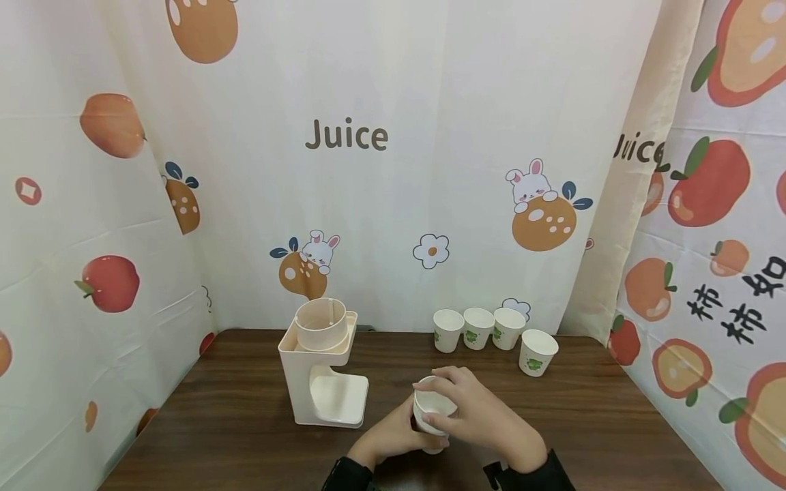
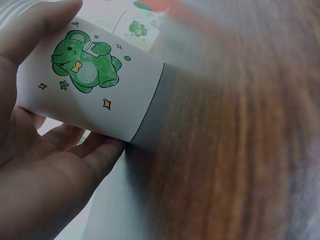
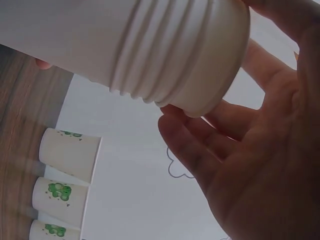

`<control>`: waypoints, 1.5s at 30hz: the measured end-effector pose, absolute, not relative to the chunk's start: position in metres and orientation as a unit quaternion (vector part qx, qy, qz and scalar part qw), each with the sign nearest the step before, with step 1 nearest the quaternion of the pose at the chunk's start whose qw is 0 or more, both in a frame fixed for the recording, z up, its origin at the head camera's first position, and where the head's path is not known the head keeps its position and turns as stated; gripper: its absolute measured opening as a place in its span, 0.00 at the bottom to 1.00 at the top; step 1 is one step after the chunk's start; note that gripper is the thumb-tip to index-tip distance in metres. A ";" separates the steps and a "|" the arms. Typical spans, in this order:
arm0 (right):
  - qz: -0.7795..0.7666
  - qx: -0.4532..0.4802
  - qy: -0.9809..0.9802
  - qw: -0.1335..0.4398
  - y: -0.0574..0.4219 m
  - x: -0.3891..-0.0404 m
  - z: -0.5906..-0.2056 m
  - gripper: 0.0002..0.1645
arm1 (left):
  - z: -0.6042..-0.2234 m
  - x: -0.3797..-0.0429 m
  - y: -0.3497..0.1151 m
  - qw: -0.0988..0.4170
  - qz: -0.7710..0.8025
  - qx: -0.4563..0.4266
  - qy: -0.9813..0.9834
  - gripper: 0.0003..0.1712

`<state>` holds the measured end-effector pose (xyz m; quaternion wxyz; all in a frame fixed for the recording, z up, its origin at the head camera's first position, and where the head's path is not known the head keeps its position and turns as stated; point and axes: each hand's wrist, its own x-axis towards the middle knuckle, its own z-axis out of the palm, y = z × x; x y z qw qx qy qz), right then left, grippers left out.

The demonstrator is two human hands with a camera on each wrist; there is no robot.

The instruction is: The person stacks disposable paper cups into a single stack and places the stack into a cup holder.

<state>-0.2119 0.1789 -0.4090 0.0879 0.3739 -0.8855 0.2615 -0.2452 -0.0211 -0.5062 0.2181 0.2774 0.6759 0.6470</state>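
Observation:
Both hands hold a stack of nested white paper cups [image 1: 434,404] near the front of the table. My left hand [image 1: 398,429] grips the lower part, its thumb and fingers around the bottom cup, whose green bear print [image 2: 86,62] shows in the left wrist view. At the upper end my right hand [image 1: 477,412] has its fingers and thumb around the rim of the top cup. Several stacked rims [image 3: 165,50] show close together in the right wrist view. The bottom cup's lower edge is close to the tabletop; contact is unclear.
A cream appliance [image 1: 301,385] with a round open container [image 1: 321,326] on top stands left of the hands. Three paper cups [image 1: 479,329] stand in a row at the back; another paper cup [image 1: 537,354] is nearer, to their right. Printed curtains [image 1: 393,191] surround the brown table [image 1: 233,423].

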 end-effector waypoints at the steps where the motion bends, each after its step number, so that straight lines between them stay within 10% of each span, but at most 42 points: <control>1: 0.260 0.373 -0.887 0.086 0.179 -0.212 -0.409 0.22 | -0.506 -0.245 -0.021 0.220 0.649 0.279 0.672 0.51; 45: 0.247 0.342 -0.904 0.073 0.184 -0.210 -0.407 0.26 | -0.505 -0.245 -0.020 0.209 0.637 0.270 0.691 0.51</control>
